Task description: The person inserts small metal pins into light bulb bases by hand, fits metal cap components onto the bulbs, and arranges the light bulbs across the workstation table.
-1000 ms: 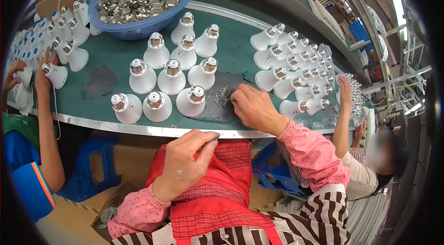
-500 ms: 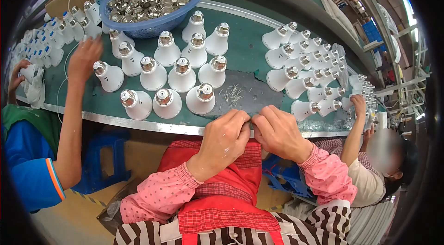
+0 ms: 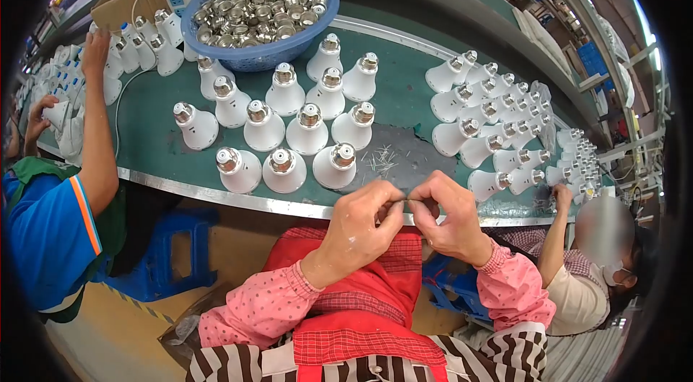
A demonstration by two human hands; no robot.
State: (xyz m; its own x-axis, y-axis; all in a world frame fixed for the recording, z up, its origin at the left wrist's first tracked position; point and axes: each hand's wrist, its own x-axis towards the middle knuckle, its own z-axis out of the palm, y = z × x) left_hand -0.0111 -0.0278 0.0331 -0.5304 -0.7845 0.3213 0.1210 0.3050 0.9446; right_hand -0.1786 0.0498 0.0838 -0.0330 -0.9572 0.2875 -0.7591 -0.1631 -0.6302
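Observation:
My left hand (image 3: 361,227) and my right hand (image 3: 449,217) meet fingertip to fingertip over the table's front edge. Each is closed in a pinch; whatever is between the fingers is too small to name. Just beyond them, a scatter of thin metal pins (image 3: 381,159) lies on a dark mat (image 3: 422,153). To the left of the pins stand several white bulbs with silver screw caps, the nearest one (image 3: 334,168) upright beside the mat. More white bulbs (image 3: 489,184) stand in rows to the right.
A blue basket (image 3: 263,57) heaped with metal caps is at the back. Co-workers sit on both sides: an arm (image 3: 99,129) reaches among bulbs at left, and a hand (image 3: 561,198) is near bulbs at right. Blue stools (image 3: 170,256) stand below the table.
My right hand has come back from the pins to meet my left hand, which rose to the table edge. Additional bulbs stand at the left of the group. The left co-worker's arm has moved.

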